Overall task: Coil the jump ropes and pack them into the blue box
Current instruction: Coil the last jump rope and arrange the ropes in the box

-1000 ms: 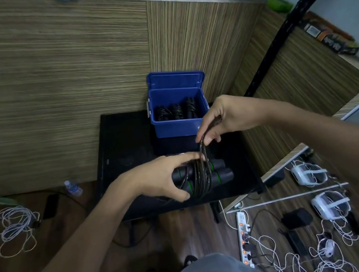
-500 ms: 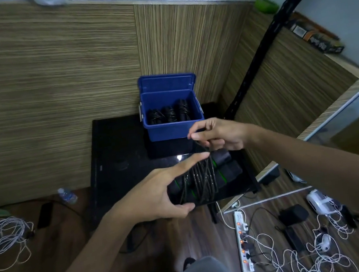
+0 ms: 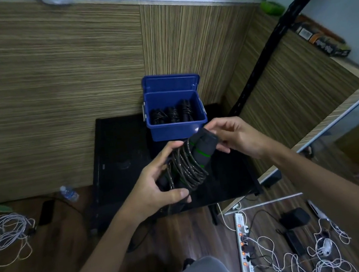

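A coiled jump rope point(image 3: 187, 165) is being held up over the black table point(image 3: 120, 156), just in front of the blue box point(image 3: 176, 129). The lower end of the bundle is gripped by the left hand point(image 3: 155, 188), thumb curled across the front and fingers wrapped round the back of the cord loops. The top ends of the two black handles, each with a green ring, are pinched by the right hand point(image 3: 234, 137), fingers bent around them. The cord is wound several times around the handles, and the whole bundle is tilted, top end leaning toward the box.

The box is set at the far edge of the table with its lid stood open behind it, and a few black coiled ropes point(image 3: 171, 114) can be seen packed inside already. A water bottle point(image 3: 69, 193) and a loose white cable point(image 3: 9, 233) are left on the floor to the left, a power strip point(image 3: 244, 244) to the right.
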